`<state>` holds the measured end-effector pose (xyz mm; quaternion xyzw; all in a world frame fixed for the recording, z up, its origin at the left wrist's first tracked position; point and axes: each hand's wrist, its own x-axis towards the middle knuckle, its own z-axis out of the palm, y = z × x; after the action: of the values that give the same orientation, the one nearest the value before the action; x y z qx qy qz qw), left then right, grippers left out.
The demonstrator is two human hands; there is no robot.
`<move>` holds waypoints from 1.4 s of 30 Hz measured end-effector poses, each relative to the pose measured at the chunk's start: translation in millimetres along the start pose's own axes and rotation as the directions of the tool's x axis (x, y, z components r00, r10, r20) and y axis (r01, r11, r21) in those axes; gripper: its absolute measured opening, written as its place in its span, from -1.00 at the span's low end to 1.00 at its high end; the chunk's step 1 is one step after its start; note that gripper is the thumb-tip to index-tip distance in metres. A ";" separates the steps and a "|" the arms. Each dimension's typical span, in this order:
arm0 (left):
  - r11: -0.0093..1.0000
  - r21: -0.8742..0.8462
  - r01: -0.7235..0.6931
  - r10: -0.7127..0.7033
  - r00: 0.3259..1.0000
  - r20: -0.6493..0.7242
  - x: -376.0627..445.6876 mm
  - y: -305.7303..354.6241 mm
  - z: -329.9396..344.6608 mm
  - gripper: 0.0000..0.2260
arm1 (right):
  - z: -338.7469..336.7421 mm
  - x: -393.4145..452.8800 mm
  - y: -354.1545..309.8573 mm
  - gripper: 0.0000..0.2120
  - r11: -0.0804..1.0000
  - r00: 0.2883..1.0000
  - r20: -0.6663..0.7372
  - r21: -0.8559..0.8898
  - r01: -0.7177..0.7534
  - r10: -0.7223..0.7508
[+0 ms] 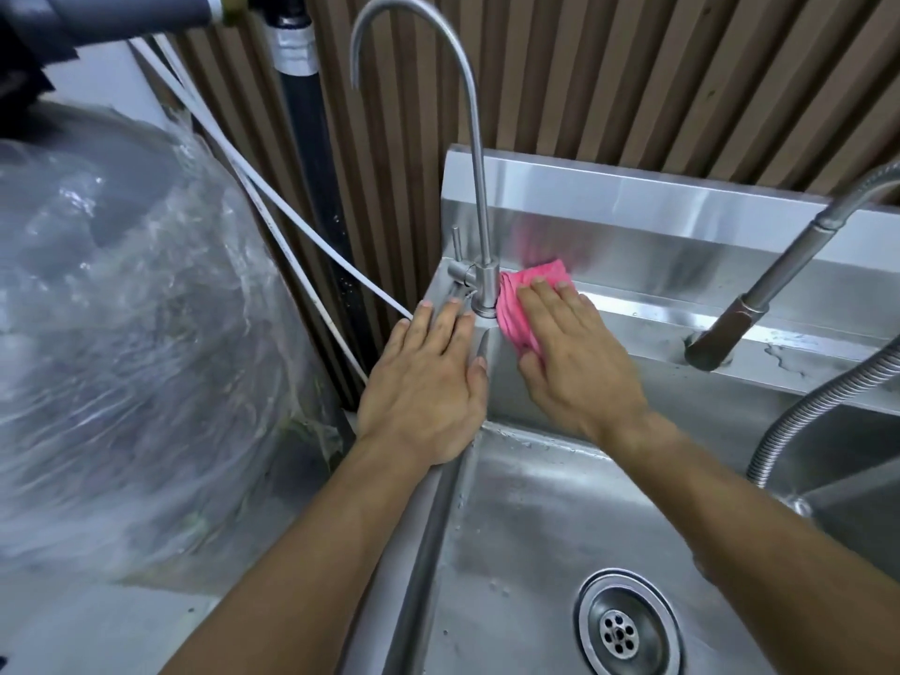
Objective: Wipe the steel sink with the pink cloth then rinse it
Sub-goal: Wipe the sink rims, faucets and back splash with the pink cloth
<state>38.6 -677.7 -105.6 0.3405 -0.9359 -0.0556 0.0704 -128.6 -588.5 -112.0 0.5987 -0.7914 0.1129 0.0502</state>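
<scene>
**Hands at the rear left corner of a steel sink, cloth under the right palm**

Nearest the viewer, the round drain strainer [628, 626] sits in the wet floor of the steel sink [516, 518], where scattered droplets cling to the metal. Two bare forearms reach forward over the basin. The left hand [422, 382] lies flat along the sink's left rim, fingers extended and close together, holding nothing; its fingertips come just short of the base of the gooseneck tap [479, 207]. The right hand [574, 362] is likewise spread flat, palm down, pressing the pink cloth [516, 304] against the back ledge of the sink; the fingers are extended rather than curled round the fabric. The cloth is bunched, touches the tap's base on its right side, and shows beyond the fingertips and beside the thumb. To the right, a pull-out sprayer head [721, 333] points down at the ledge, its ribbed metal hose [818, 406] looping below. Behind stands the steel splashback [633, 207], then a ribbed brown wall panel [584, 65]. Far left, a bulky object wrapped in clear plastic [121, 309].
</scene>
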 end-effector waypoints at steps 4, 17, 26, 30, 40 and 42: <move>1.000 0.004 0.003 -0.003 1.000 0.018 -3.6 -0.6 0.1 -0.44 | -10.9 -0.8 21.7 -0.35 0.994 0.994 0.080 0.087 0.061 -0.068; 0.998 -0.035 0.047 -0.044 0.996 0.080 -11.0 0.8 -8.2 -0.46 | -5.1 6.0 16.9 -0.48 0.958 0.999 0.019 0.281 -0.051 0.048; 0.999 -0.024 0.035 -0.034 0.999 0.027 -80.6 -1.0 -9.9 -0.38 | -10.7 5.6 -42.7 -0.45 0.915 0.941 -0.154 0.232 0.331 -0.301; 0.998 -0.037 0.043 -0.041 0.998 0.036 -85.4 -1.7 -10.2 -0.44 | -15.4 31.3 -61.1 -0.44 0.921 0.980 0.125 0.377 0.098 -0.155; 0.998 0.005 0.060 -0.060 0.997 0.054 -88.9 1.3 -11.9 -0.38 | -10.9 63.2 -77.3 -0.50 0.963 0.968 0.220 0.262 0.063 -0.123; 0.998 -0.003 0.066 -0.066 0.996 0.060 -88.8 2.1 -12.4 -0.41 | -6.8 74.4 -80.6 -0.48 0.964 0.967 0.238 0.263 0.031 -0.096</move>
<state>106.7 -619.5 -101.4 0.3693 -0.9257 -0.0703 0.0411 -72.3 -677.3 -79.8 0.6350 -0.7502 0.1371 -0.1236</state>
